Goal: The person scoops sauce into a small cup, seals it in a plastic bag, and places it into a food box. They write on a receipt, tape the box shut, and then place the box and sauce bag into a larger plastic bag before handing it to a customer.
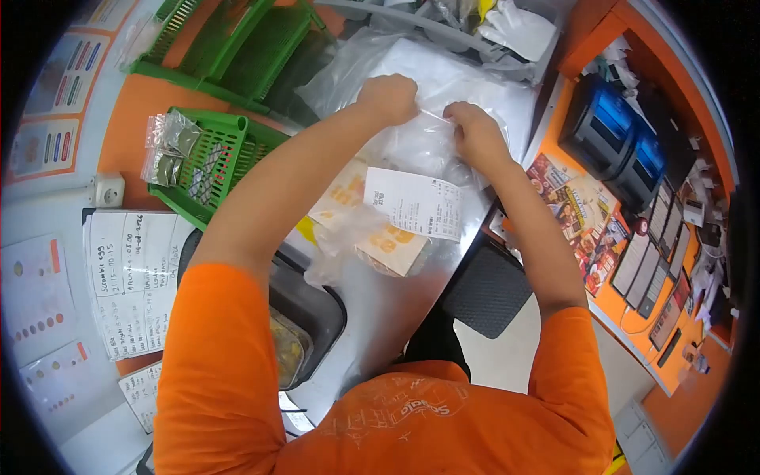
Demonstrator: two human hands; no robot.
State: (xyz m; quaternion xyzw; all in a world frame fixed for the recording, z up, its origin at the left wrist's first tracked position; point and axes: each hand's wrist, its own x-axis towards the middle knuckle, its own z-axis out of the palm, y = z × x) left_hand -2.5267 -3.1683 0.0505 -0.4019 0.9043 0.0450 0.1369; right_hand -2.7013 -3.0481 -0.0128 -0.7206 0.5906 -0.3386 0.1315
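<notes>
Both hands are over a stack of white, clear-wrapped plastic bags (507, 107) at the far end of the metal counter. My left hand (389, 100) is closed in a fist on the edge of a thin clear plastic bag (408, 146). Opposite it, my right hand (480, 139) pinches the same bag between thumb and fingers. Nearer my body lies a food packet in printed paper (396, 249), partly inside clear plastic. A white printed receipt (413, 202) rests on top of it.
Green plastic baskets (218, 158) stand on the left, one with small sachets (170, 150). A dark container (317, 309) sits by my left forearm. On the right, an orange counter (546, 170) carries black-and-blue devices (613, 138) and several tablets or phones (649, 269). A grey organiser (443, 32) borders the back.
</notes>
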